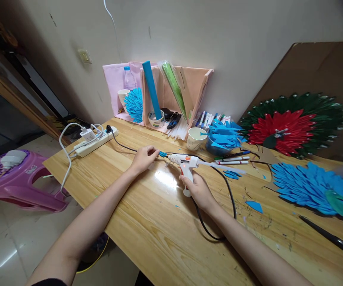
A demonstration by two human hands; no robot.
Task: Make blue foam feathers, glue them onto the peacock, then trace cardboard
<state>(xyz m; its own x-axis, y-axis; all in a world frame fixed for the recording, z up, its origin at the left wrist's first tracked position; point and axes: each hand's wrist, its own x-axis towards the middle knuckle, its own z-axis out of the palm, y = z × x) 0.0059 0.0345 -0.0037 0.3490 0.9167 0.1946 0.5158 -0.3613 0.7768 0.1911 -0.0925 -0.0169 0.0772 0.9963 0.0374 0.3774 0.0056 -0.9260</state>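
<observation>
My right hand (199, 190) is wrapped round the handle of a white hot glue gun (186, 163), a clear glue stick (222, 166) poking out of its back end. The gun's nozzle points left, at a small blue petal-like piece (162, 153). My left hand (144, 159) pinches that piece between thumb and fingertips, just above the table. Nozzle and piece look very close; I cannot tell whether they touch. Several more small blue pieces (232, 174) lie on the table behind the gun.
A power strip (95, 142) sits at the left edge, its black cable (232, 194) looping round my right hand. Behind stand a pink organizer (199, 85), a paper cup (195, 139) and pens. To the right lie a blue petal craft (311, 186), black scissors (329, 236) and a red-green flower (287, 131).
</observation>
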